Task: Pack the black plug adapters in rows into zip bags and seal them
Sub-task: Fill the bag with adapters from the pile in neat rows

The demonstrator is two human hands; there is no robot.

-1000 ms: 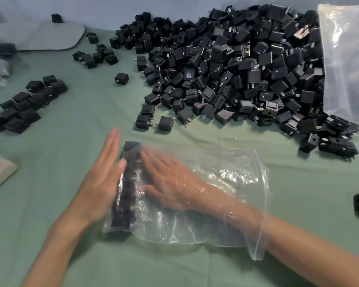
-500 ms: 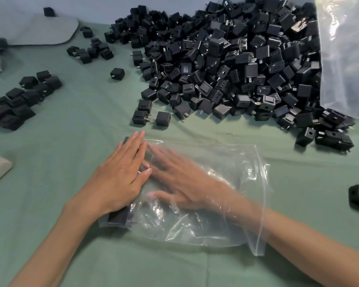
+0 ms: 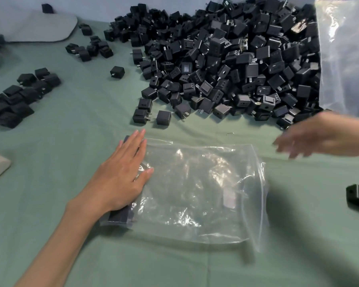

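The heap of black plug adapters (image 3: 226, 65) lies just beyond the clear zip bag (image 3: 195, 193), whose first row (image 3: 120, 216) sits under the left hand (image 3: 120, 175), fingers flat and straight. The right hand (image 3: 311, 139), blurred, loosely spread and empty, hovers beside the heap. Filling seems to be underway, and the next move calls for more adapters.

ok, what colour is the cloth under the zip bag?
Plain muted green, no pattern: the table cloth, clearest in the head view.
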